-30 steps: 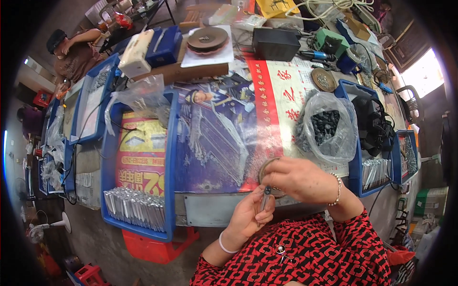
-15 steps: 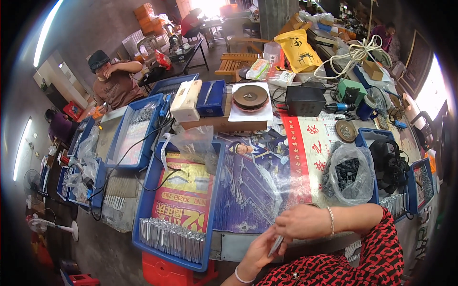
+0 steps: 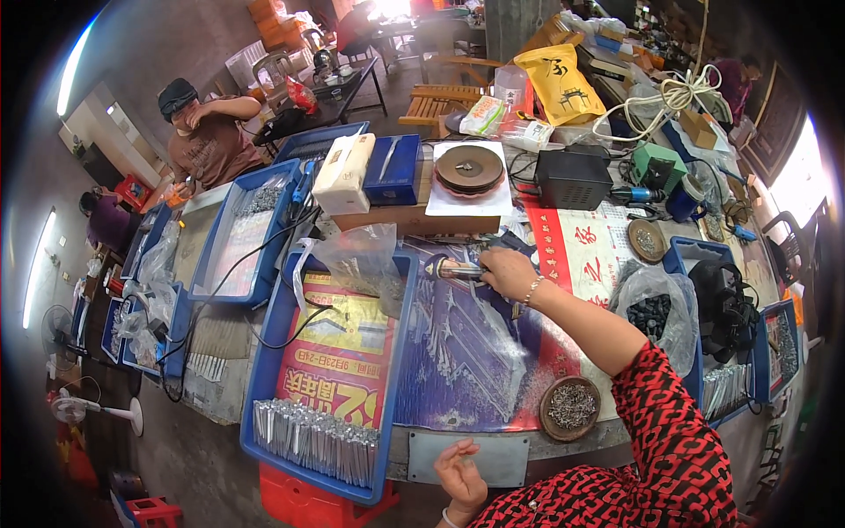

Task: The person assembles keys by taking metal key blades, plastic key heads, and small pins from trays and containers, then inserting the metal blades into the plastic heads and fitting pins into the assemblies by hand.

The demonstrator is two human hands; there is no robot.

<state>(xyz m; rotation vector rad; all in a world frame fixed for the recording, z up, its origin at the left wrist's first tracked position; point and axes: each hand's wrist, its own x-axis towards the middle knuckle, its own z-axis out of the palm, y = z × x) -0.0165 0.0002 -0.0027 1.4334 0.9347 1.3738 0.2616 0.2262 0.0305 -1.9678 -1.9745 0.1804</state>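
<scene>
So, over the surface (image 3: 220,339) and its poster (image 3: 466,370), the right arm (image 3: 598,321) stretches far forward; the right hand (image 3: 510,275), back up, pinches a slim rod (image 3: 459,272) by its end. The left hand (image 3: 462,475) hovers near the edge, fingers loosely curled, seemingly empty. The rod looks light, stiff, perhaps slippery, best gripped mid-shaft.

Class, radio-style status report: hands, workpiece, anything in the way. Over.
Left hand: half-open, nothing seen in it. Right hand: at slim metallic piece, grip unclear. No obvious obstruction; dish of small metal parts between left hand and right sleeve.
</scene>
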